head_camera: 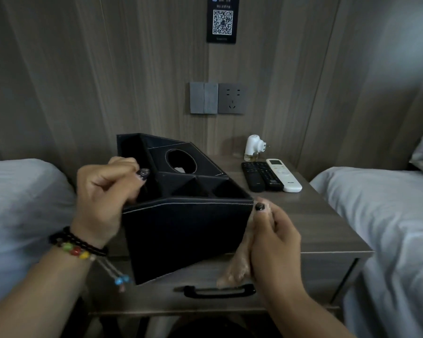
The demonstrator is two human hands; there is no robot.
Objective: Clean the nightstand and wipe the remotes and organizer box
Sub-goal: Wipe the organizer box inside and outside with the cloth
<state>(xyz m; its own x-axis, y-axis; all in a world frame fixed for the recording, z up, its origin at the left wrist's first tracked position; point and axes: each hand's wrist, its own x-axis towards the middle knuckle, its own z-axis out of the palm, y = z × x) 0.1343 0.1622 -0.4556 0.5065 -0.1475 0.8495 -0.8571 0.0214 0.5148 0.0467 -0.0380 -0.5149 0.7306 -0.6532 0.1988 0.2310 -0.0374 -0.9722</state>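
Observation:
A black leather organizer box (186,230) with several compartments and a round tissue hole is tilted over the front of the grey wooden nightstand (310,215). My left hand (105,193) grips its left rim, thumb inside a compartment. My right hand (274,237) holds a beige cloth (239,262) against the box's right front corner. Two black remotes (260,175) and a white remote (283,175) lie side by side at the back right of the nightstand.
A white plug-in device (253,146) stands behind the remotes by the wall. Switches and a socket (217,98) sit on the wood panel above. Beds with white linen flank the nightstand, left (22,206) and right (386,215). A black drawer handle (217,290) is below.

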